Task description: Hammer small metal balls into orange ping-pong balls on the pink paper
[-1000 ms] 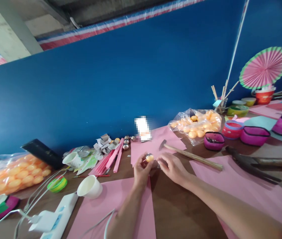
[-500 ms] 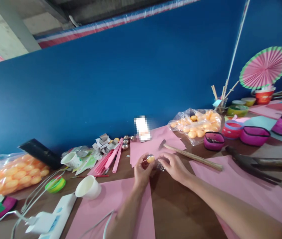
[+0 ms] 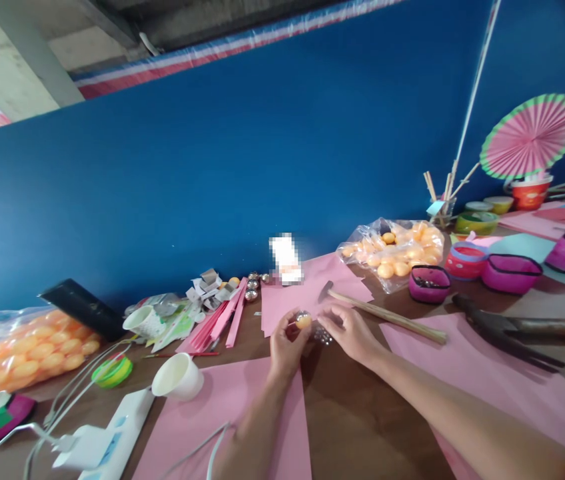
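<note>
My left hand (image 3: 286, 341) grips a small orange ball (image 3: 304, 322), with shiny metal, like thumbtack heads, over its upper side. Just to the right, my right hand (image 3: 346, 328) is closed with thumb and forefinger together near the ball. Whatever those fingertips hold is too small to make out. Below and between the hands lies a little heap of shiny metal pieces (image 3: 322, 336) on the brown table (image 3: 357, 413). A hammer (image 3: 387, 312) with a wooden handle rests beyond my right hand. Several shiny metal-covered balls (image 3: 251, 285) sit at the back.
Bags of orange balls stand at left (image 3: 32, 350) and right (image 3: 402, 250). A larger claw hammer (image 3: 507, 327) lies right, near a purple pouch (image 3: 428, 283) of small pieces. A white paper cup (image 3: 177, 377), a power strip (image 3: 120, 427) and cables are at left. Pink paper (image 3: 232, 413) covers parts.
Almost nothing differs. My left hand and the ball have shifted very slightly; my right hand stays beside them.
</note>
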The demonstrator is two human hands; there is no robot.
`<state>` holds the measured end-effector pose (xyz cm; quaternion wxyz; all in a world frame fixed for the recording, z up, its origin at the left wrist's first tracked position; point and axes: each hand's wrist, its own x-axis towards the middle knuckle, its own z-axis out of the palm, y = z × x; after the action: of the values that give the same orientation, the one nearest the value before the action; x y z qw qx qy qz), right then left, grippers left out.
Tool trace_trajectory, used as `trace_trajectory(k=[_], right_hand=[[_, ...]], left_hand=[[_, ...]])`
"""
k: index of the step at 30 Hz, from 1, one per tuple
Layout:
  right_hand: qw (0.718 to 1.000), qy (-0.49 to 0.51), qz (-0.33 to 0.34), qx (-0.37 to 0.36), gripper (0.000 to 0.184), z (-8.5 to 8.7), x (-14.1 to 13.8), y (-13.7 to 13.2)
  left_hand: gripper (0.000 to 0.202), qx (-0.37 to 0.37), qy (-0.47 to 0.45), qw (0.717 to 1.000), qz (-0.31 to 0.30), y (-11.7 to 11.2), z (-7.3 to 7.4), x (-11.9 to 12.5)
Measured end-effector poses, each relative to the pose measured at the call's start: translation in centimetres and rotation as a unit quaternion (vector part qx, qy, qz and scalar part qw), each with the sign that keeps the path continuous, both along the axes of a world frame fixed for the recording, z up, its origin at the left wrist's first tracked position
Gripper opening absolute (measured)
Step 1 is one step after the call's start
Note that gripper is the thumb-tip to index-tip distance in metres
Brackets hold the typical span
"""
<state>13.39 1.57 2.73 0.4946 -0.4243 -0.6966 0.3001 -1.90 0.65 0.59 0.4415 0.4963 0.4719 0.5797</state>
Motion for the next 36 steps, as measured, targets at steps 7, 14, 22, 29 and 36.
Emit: trace_trajectory(k=[7,14,22,29,36], right_hand=[[1.0,0.002,0.006,-0.018,0.015,-0.18,0.03,-0.01],[1.0,0.005,0.01,-0.001,0.013,-0.12,0.07,-0.02],[0.998,0.042,0.029,-0.024,0.009,-0.32,0.05,0.23],[0.993,0.072,0.063,-0.076,0.012,0.06,0.01,-0.03],[0.979,0.112,0.113,-0.126,0.016,0.28,-0.3,-0.18]], left_hand=[[0.05,-0.009,-0.009,1.0,-0.003,-0.08,0.18,0.06],[0.049,-0.005,-0.008,1.0,0.006,-0.07,0.12,0.13],[0.048,0.006,0.002,1.0,0.005,-0.1,0.11,0.22],[0.046,0.029,0.019,0.999,0.005,-0.18,-0.28,0.35],[0.033,0.105,0.143,0.984,0.03,-0.69,0.14,0.78]])
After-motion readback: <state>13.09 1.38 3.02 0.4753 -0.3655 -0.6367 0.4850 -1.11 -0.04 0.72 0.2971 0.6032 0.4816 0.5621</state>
